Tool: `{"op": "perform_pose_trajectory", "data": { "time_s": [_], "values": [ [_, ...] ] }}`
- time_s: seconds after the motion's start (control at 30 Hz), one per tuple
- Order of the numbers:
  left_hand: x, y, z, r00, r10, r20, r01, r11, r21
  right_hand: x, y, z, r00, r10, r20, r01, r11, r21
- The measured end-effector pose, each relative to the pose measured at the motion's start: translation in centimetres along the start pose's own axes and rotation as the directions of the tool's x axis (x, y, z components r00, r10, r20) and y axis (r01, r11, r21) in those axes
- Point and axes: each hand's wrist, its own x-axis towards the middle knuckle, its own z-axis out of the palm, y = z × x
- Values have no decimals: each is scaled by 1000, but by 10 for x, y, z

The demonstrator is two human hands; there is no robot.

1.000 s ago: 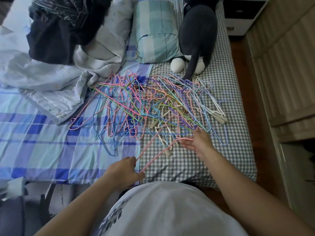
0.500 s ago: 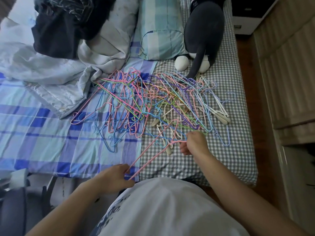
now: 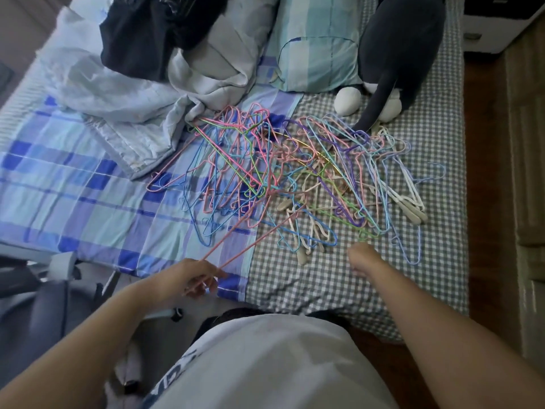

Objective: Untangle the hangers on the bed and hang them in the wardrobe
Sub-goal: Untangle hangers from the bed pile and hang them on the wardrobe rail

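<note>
A tangled pile of thin hangers (image 3: pixel 295 178) in pink, blue, green, purple and white lies across the middle of the bed (image 3: pixel 324 284). One long pink hanger (image 3: pixel 259 238) sticks out of the pile toward me. My left hand (image 3: pixel 200 278) grips its near end at the bed's front edge. My right hand (image 3: pixel 362 258) hovers over the checked sheet just below the pile's near edge, close to a green hanger. Its fingers are turned away and blurred, so I cannot tell whether it holds anything. Beige wardrobe panels (image 3: pixel 530 143) run along the right edge.
A crumpled pale duvet (image 3: pixel 118 93) with dark clothes (image 3: pixel 141 33) on it fills the far left of the bed. Behind the pile lie a striped pillow (image 3: pixel 315 45) and a dark grey plush toy (image 3: pixel 404 48). A chair (image 3: pixel 29 314) stands at lower left.
My right hand has let go of the pink hanger and moved right along the pile's near edge. My left hand has pulled the pink hanger toward me and to the left.
</note>
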Motion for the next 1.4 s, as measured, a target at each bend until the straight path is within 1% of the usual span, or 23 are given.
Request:
{"op": "perform_pose_trajectory", "data": {
  "time_s": [0.07, 0.17, 0.2, 0.3, 0.4, 0.43, 0.47, 0.5, 0.57, 0.6, 0.67, 0.73, 0.77, 0.8, 0.83, 0.9, 1.0, 1.03, 1.1, 1.17, 1.23, 1.3, 1.4],
  "values": [
    [-7, -2, 4, 1000, -10, 16, 12, 991, -132, 12, -6, 2, 998, -49, 27, 50, 997, -60],
    [-28, 1, 7, 997, -23, 77, 50, 928, -370, 31, -19, 9, 994, -72, 78, 75, 996, -47],
    [-31, 3, 6, 994, -21, 105, 60, 918, -393, 36, -24, 11, 993, -87, 85, 93, 994, -64],
    [-46, 9, 0, 986, 4, 164, 60, 922, -382, 42, -40, 17, 986, -121, 113, 136, 982, -130],
    [-64, 19, 4, 983, 98, 158, -29, 920, -390, 51, -49, 22, 982, -137, 127, 157, 975, -158],
    [-69, 27, 9, 978, 136, 158, -58, 905, -422, 53, -51, 22, 981, -147, 127, 167, 971, -170],
    [-69, 32, 14, 980, 149, 135, -74, 892, -445, 55, -51, 23, 978, -165, 128, 186, 968, -168],
    [-64, 38, 17, 988, 127, 93, -70, 885, -461, 52, -52, 22, 975, -178, 132, 196, 970, -141],
    [-53, 51, 25, 998, 48, -37, -59, 905, -421, 46, -51, 16, 972, -197, 126, 205, 978, -50],
    [-46, 50, 26, 993, 54, -105, -91, 918, -386, 42, -49, 14, 969, -216, 120, 218, 976, -10],
    [-34, 54, 33, 968, 125, -216, -197, 915, -352, 29, -47, 3, 956, -283, 80, 277, 957, 80],
    [-29, 64, 44, 915, 207, -346, -323, 889, -323, 12, -44, -12, 937, -348, 29, 330, 911, 248],
    [-30, 68, 51, 875, 258, -409, -397, 866, -302, 1, -44, -19, 938, -346, 17, 316, 874, 368],
    [-34, 76, 58, 846, 303, -439, -449, 848, -280, -9, -45, -29, 942, -335, -7, 297, 825, 480],
    [-35, 79, 63, 827, 332, -454, -483, 832, -272, -21, -47, -37, 946, -324, -26, 284, 784, 552],
    [-36, 90, 68, 818, 353, -454, -497, 830, -252, -43, -51, -55, 935, -341, -94, 323, 718, 617],
    [-30, 98, 62, 804, 355, -477, -488, 853, -187, -74, -58, -81, 911, -367, -187, 400, 682, 612],
    [-29, 100, 61, 804, 374, -462, -493, 854, -168, -85, -58, -90, 899, -379, -220, 430, 668, 608],
    [-29, 108, 60, 801, 410, -435, -504, 855, -121, -106, -60, -108, 866, -425, -266, 499, 682, 535],
    [-30, 117, 60, 799, 431, -418, -519, 846, -120, -124, -61, -129, 832, -458, -313, 554, 696, 456],
    [-31, 125, 59, 805, 451, -387, -525, 844, -108, -145, -64, -150, 805, -443, -395, 588, 687, 428],
    [-29, 133, 58, 804, 474, -358, -528, 847, -65, -166, -64, -170, 767, -414, -490, 625, 652, 429],
    [-22, 150, 55, 793, 526, -308, -539, 841, 50, -189, -60, -187, 705, -374, -603, 683, 588, 434]
  ]
}}
